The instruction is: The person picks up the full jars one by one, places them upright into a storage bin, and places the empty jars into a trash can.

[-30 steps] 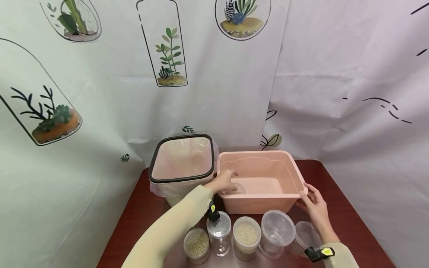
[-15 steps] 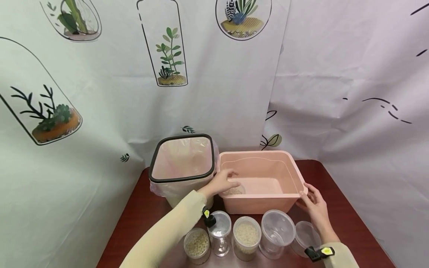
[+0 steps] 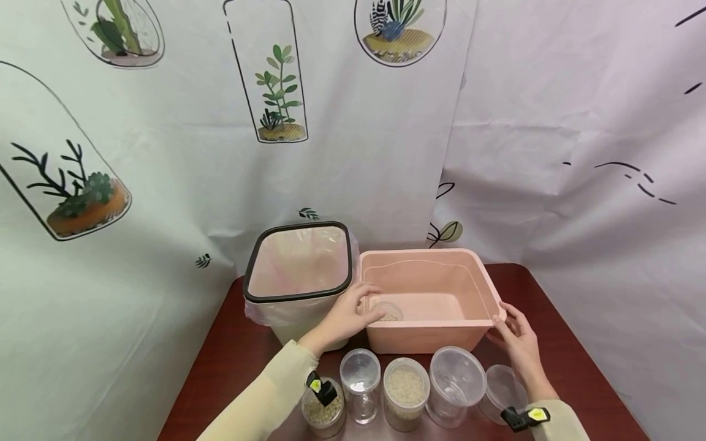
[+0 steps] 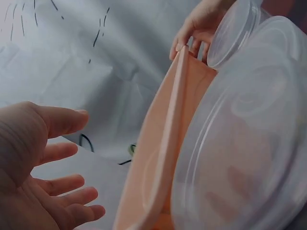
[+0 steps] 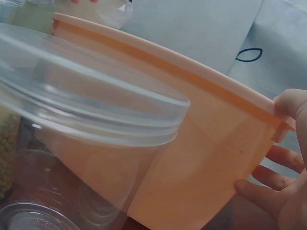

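Now pink tub point(image 3: 436, 334): light, stiff, smooth | right hand point(image 3: 515, 340) grips its right rim | left hand point(image 3: 347, 315) loose, fingers spread at its left rim | best held by both rims

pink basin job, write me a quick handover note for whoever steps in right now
Left hand: fingers loosely open at the near-left rim of the pink plastic basin, holding nothing.
Right hand: grips the basin's near-right corner, thumb over the rim.
In the basin: a small clear round container with pale beans.
Bin with black rim and pink liner stands left of the basin, touching or nearly so.
In front: four clear jars; two hold pale beans, two look empty.
Done: one container is in the basin.
Left: probably the jars in front.
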A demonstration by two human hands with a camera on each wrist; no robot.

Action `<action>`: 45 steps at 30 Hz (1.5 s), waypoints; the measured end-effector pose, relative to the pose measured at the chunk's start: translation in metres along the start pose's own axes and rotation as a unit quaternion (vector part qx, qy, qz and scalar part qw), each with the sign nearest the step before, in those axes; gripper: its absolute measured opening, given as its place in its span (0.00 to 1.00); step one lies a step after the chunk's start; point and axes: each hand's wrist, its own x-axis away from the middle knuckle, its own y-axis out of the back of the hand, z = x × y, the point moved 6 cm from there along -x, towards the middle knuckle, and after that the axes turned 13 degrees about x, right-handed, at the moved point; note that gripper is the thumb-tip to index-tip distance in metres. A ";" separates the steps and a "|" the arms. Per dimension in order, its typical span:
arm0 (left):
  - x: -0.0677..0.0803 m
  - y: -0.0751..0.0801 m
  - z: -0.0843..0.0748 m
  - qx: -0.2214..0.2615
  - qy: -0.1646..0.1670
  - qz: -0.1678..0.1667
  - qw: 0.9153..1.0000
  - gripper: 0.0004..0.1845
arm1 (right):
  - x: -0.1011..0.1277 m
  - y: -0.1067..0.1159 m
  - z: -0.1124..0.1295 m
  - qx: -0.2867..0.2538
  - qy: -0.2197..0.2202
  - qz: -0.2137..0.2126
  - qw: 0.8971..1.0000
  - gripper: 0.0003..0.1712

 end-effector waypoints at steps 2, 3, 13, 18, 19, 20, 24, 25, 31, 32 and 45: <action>0.008 0.004 -0.006 -0.025 -0.012 -0.004 1.000 0.20 | -0.001 0.000 -0.002 -0.007 -0.002 -0.001 1.000 0.32; 0.012 0.006 -0.009 -0.035 -0.018 -0.007 0.999 0.21 | -0.001 0.000 -0.003 -0.009 -0.003 -0.001 1.000 0.32; 0.081 0.023 -0.012 -0.060 -0.089 -0.098 0.989 0.26 | -0.001 0.000 -0.003 -0.053 0.025 0.007 0.998 0.30; 0.104 0.025 -0.006 -0.054 -0.077 -0.113 0.989 0.30 | -0.001 0.000 -0.001 -0.054 0.026 0.010 0.998 0.31; 0.108 0.025 -0.003 -0.058 -0.069 -0.117 0.989 0.30 | -0.001 0.000 -0.001 -0.056 0.026 0.011 0.998 0.31; 0.113 0.025 0.001 -0.065 -0.061 -0.125 0.988 0.31 | -0.001 0.000 -0.001 -0.057 0.025 0.011 0.998 0.31; 0.132 0.026 0.026 -0.089 0.002 -0.150 0.985 0.36 | -0.002 0.000 -0.001 -0.060 0.019 0.009 0.998 0.30; 0.137 0.026 0.034 -0.089 0.023 -0.151 0.984 0.37 | -0.002 0.000 -0.001 -0.056 0.017 0.008 0.998 0.30; 0.162 0.013 0.065 -0.061 0.075 -0.099 0.990 0.41 | -0.001 0.001 0.000 -0.039 0.009 0.006 0.999 0.31; 0.165 0.011 0.068 -0.056 0.072 -0.090 0.992 0.42 | -0.001 0.001 0.000 -0.040 0.009 0.006 0.999 0.31; 0.193 -0.009 0.104 -0.002 0.021 0.017 1.000 0.48 | 0.000 0.000 -0.001 -0.044 0.016 0.001 0.999 0.31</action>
